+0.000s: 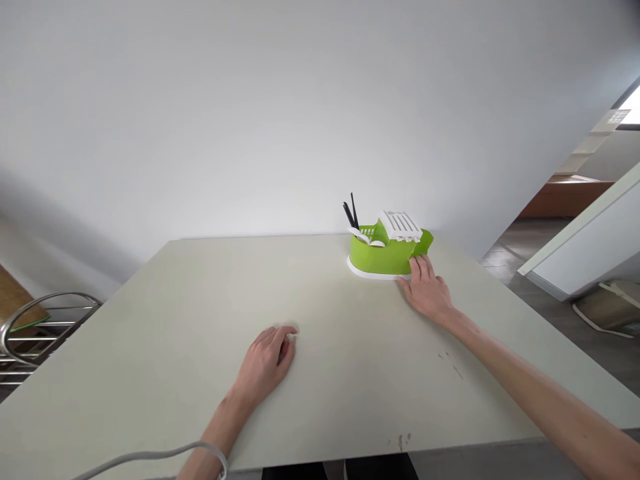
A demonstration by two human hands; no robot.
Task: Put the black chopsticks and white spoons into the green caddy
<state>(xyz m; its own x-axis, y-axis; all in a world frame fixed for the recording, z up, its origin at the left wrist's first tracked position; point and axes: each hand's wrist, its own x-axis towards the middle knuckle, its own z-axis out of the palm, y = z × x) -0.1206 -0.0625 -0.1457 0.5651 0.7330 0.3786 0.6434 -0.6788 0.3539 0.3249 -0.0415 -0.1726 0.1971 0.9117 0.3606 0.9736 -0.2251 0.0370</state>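
Note:
A green and white cutlery caddy [383, 257] stands at the back right of the table, with a slotted white top [401, 225]. Black chopsticks [351, 212] and white spoons [363, 236] stick out of its left side. My right hand [429, 288] touches the caddy's lower front right corner, its fingers stretched against the green wall and the thumb apart near the white base. On the table at front centre lies my left hand [269, 360], fingers curled in. A tiny whitish bit shows at its fingertips, too small to name.
The pale table [175, 320] meets a white wall [260, 120] at the back. A grey cable [150, 455] runs by my left wrist. Left of the table is a metal rack [43, 327]; to the right stand a white panel [590, 233] and a bag-like item [607, 310] on the floor.

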